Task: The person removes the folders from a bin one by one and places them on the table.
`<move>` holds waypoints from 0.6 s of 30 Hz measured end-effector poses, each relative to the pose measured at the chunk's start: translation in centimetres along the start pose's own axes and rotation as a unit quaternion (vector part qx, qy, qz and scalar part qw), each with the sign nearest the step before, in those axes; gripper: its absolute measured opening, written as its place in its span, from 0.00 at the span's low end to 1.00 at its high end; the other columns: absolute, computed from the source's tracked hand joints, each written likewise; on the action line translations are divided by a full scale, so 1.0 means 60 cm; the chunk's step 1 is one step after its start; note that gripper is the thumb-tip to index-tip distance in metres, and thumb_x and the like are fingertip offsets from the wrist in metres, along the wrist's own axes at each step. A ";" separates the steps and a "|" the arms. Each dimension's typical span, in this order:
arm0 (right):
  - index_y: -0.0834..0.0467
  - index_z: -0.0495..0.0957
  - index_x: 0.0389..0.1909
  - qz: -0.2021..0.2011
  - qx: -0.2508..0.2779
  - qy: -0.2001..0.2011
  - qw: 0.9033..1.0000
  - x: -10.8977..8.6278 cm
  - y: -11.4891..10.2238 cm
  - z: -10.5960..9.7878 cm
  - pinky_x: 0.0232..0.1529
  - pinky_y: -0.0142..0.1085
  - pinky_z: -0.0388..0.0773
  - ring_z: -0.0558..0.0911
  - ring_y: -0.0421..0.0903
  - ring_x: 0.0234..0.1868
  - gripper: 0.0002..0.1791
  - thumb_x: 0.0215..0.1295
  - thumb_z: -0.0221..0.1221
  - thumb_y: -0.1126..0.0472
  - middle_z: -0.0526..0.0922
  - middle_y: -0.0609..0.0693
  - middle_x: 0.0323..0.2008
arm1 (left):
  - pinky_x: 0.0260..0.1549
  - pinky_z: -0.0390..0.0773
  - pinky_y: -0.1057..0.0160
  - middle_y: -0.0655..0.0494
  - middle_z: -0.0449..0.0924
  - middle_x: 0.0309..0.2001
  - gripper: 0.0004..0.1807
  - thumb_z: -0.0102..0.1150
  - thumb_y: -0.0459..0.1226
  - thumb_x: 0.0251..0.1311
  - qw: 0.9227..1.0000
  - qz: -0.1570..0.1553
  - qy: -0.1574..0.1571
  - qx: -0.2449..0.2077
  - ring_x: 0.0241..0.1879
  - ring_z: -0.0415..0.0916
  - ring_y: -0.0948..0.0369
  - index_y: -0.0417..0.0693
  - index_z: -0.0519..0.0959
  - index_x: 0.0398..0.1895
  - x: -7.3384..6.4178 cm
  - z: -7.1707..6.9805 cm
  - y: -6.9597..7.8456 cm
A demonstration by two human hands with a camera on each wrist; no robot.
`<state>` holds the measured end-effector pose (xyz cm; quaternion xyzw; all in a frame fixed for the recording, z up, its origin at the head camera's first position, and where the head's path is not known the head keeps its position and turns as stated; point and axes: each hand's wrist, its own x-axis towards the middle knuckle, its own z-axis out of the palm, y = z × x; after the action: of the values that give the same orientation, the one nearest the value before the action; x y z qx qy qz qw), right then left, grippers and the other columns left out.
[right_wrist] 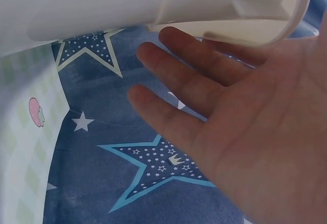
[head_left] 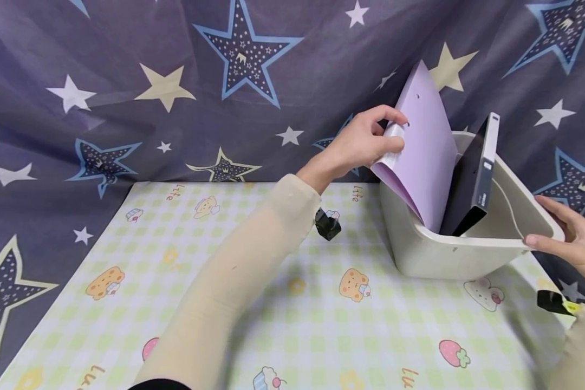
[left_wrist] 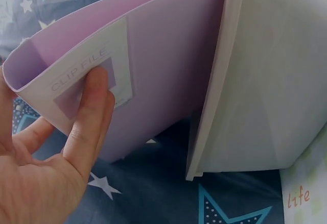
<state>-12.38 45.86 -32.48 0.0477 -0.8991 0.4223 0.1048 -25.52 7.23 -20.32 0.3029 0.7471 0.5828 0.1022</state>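
A lilac clip file point(head_left: 424, 141) leans tilted, its lower part inside a white plastic bin point(head_left: 439, 257). My left hand point(head_left: 365, 135) pinches the file by its labelled spine; the left wrist view shows fingers point(left_wrist: 92, 96) over the "CLIP FILE" label point(left_wrist: 117, 60). At the bin's right corner my right hand point(head_left: 575, 238) holds the rim, the thumb on the front edge and a finger along the side. In the right wrist view the other fingers point(right_wrist: 179, 76) lie fairly straight below the rim. A black binder point(head_left: 473, 179) stands tilted in the bin beside the file.
The bin stands at the right end of a table with a green checked cloth point(head_left: 292, 325). A dark star-patterned curtain point(head_left: 141, 49) hangs directly behind. The bin's thin white handle point(head_left: 508, 206) shows inside it.
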 end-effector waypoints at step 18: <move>0.55 0.41 0.76 -0.003 -0.002 0.001 1.000 -0.005 -0.009 0.002 0.38 0.12 0.65 0.66 0.20 0.45 0.49 0.60 0.59 0.75 0.61 0.31 0.54 | 0.17 0.66 0.66 0.50 0.74 0.36 0.22 0.55 0.33 0.60 0.997 -0.078 -0.018 -0.004 0.22 0.68 0.60 0.57 0.71 0.57 0.005 -0.018 0.003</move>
<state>-12.02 45.43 -32.22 0.0493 -0.8995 0.4208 0.1069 -26.23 6.57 -19.80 0.2537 0.7642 0.5706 0.1614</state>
